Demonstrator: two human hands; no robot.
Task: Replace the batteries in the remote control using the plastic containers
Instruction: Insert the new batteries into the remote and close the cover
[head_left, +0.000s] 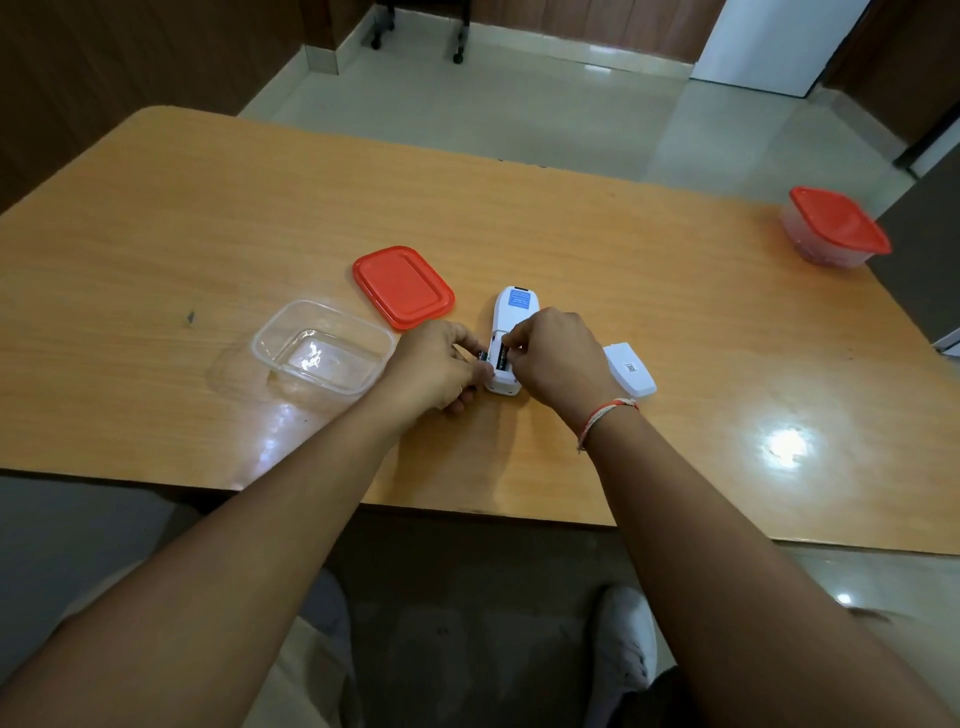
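A white remote control lies face down on the wooden table, its battery bay uncovered. My left hand holds a dark battery against the remote's left side. My right hand pinches a second battery that sits in the bay. The white battery cover lies just right of my right hand. An open clear plastic container stands to the left, and its red lid lies flat behind it.
A second clear container with a red lid stands closed at the table's far right edge. The near table edge runs just below my forearms. Chair legs on castors show on the tiled floor beyond the table.
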